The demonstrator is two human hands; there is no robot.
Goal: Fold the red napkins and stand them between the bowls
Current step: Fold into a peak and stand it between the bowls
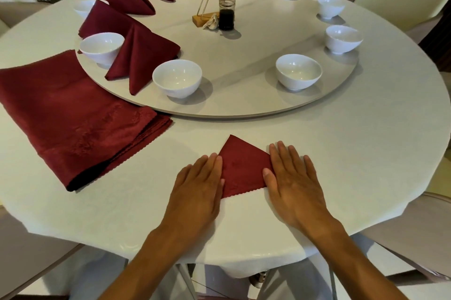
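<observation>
Both palms flat, fingers straight and together: left hand (199, 186) and right hand (291, 182) pressing the folded napkin (244, 168) near the table (341, 153) edge. Outer flaps hidden, perhaps uneven. Weak creases risk collapse once stood between the bowls (177, 78).

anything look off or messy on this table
Nothing looks spilled or damaged. The stack of napkins lies fanned at its corner, and both hands, left hand and right hand, press a folded napkin flat.
</observation>
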